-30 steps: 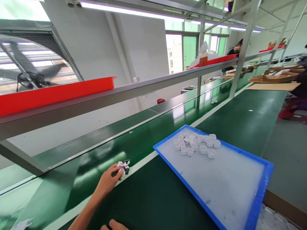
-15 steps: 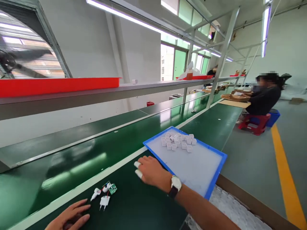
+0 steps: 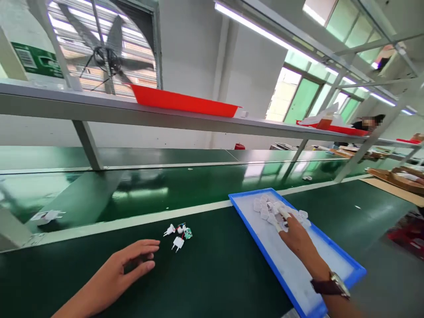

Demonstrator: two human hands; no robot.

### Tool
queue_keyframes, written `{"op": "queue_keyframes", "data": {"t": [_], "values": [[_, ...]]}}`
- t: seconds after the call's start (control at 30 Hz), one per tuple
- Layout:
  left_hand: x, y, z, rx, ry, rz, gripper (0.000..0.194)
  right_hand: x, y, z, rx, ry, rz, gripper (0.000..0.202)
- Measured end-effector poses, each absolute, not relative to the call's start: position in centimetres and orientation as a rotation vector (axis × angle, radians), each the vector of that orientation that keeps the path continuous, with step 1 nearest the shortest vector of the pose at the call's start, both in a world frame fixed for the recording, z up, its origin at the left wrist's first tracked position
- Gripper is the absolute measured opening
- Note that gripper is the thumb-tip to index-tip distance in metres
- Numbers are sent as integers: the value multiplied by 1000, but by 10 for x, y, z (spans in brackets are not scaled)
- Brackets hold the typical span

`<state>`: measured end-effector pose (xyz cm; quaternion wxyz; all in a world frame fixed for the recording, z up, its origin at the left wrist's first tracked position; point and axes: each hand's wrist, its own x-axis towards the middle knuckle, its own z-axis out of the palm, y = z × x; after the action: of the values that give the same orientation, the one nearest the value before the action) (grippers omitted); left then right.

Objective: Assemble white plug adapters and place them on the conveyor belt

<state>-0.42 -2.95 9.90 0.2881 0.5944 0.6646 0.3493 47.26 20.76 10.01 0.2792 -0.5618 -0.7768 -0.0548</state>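
My left hand (image 3: 127, 265) rests open on the dark green table, fingers loosely curled, a short way left of a small cluster of white plug parts and a tiny green circuit board (image 3: 179, 232). My right hand (image 3: 294, 234), with white finger cots and a wristwatch, reaches into the blue tray (image 3: 265, 256), its fingertips at the pile of small white plastic housings (image 3: 266, 207). Whether it grips a housing is unclear.
A glossy green conveyor belt (image 3: 149, 190) runs behind the table, with a white plug part (image 3: 46, 215) lying on it at the left. Above it a metal shelf carries a red bin (image 3: 182, 100). A person sits far right by cardboard trays (image 3: 397, 176).
My left hand drew back from the conveyor's edge, leaving the plug parts on the table. My right hand moved from the table into the blue tray, to the white housings. The view swung left.
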Motion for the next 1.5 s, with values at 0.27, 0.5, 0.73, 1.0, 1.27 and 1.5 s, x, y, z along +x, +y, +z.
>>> {"op": "queue_keyframes", "data": {"t": [0.27,0.5,0.73,1.0,1.27,1.5], "values": [[41,-20,76,1780,1697,1205,61,227,101,88,-325,-2533,725,56],[-14,-39,35,1573,2152,1159,27,204,123,73,-340,-2805,399,62],[-8,-39,23,1962,2169,1327,69,210,126,47,-411,-2563,617,60],[47,-51,41,1785,1631,1495,34,196,88,54,-452,-1784,1808,37],[51,-49,50,971,1290,1720,40,200,78,47,-285,-2141,1198,27],[49,-45,47,793,1216,1648,45,197,77,49,-113,-2216,672,45]]}}
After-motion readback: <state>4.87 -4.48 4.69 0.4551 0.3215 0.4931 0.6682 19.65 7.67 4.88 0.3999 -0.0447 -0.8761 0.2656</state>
